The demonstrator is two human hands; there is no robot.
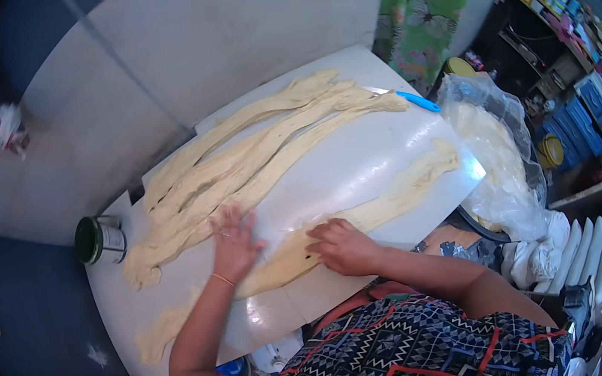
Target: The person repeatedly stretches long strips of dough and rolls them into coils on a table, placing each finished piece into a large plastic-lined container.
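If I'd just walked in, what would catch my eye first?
Probably the long, pale strips of dough stretched across the far side of the white table. Next, the right hand on the near strip, with the left hand spread close by. Then the bright green curtain hanging at the upper right.

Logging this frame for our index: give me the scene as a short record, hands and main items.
left hand: fingers spread, between far dough strips and near dough strip; contact unclear
right hand: fingers bent, on the near dough strip
surface: white tabletop
table's left edge: green-and-white container
far right: blue handle, beside the far dough strips
right of table: clear plastic bag, pale contents
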